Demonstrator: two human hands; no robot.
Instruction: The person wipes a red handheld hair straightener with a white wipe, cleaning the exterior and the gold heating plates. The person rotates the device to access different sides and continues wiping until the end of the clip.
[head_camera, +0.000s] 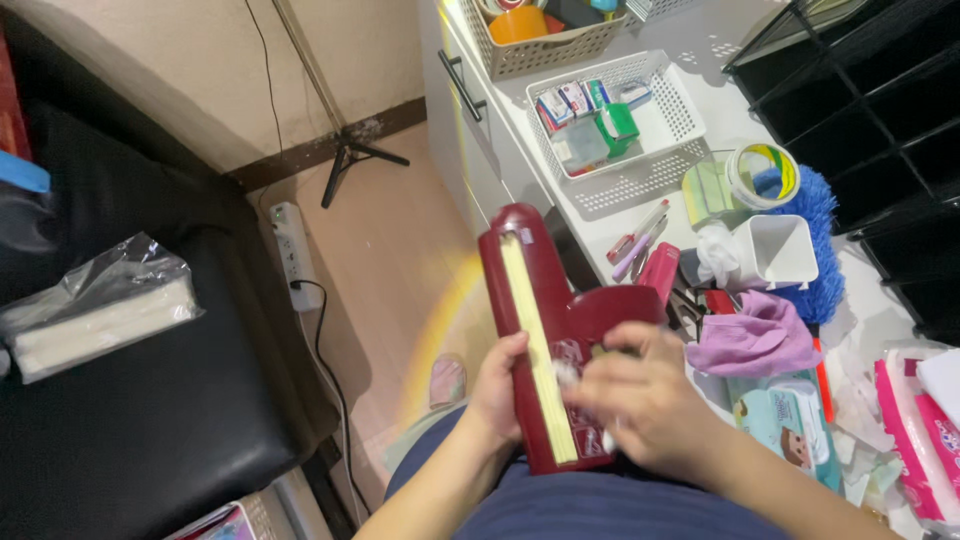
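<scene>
Long dark-red plastic case with yellow strip (545, 330) runs lengthwise away from the body; left hand (497, 385) grips its left edge, right hand (640, 400) presses something small and white, unclear, against its right side.

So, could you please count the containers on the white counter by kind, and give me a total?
White baskets: 2, one at the back, one holding small boxes
White cup: 1
Black wire rack: 1
Total: 4
</scene>
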